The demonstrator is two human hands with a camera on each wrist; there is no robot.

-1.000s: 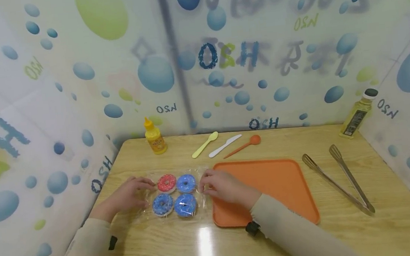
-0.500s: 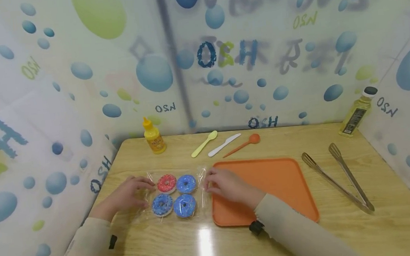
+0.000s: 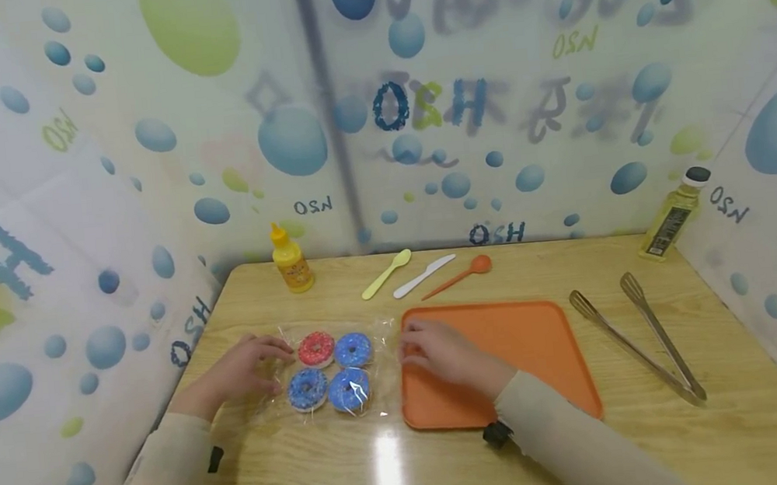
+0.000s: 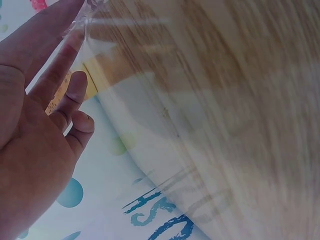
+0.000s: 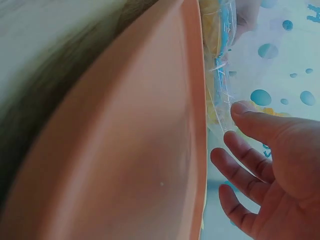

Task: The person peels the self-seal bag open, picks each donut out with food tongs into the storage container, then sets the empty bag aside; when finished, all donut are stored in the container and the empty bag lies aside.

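A clear plastic packet (image 3: 388,371) of doughnuts lies on the table, with one red doughnut (image 3: 316,349) and several blue doughnuts (image 3: 351,389) inside. My left hand (image 3: 246,372) is at the packet's left side, thumb and fingers apart. In the left wrist view, its fingertips (image 4: 76,37) reach the crinkled plastic edge. My right hand (image 3: 452,355) is just beyond the packet's right end, over the left part of an orange tray (image 3: 526,362). The right wrist view shows its thumb and fingers (image 5: 227,162) loosely bent and apart, with nothing between them.
Behind the packet stands a yellow squeeze bottle (image 3: 292,263). A yellow spoon (image 3: 386,275), white knife (image 3: 424,276) and orange spoon (image 3: 458,276) lie along the back. Metal tongs (image 3: 641,351) lie spread right of the tray; an oil bottle (image 3: 674,219) stands behind them.
My right hand has moved right, away from the packet's end and further over the tray. The plastic at that end has spread out flatter. My left hand has stayed in place.
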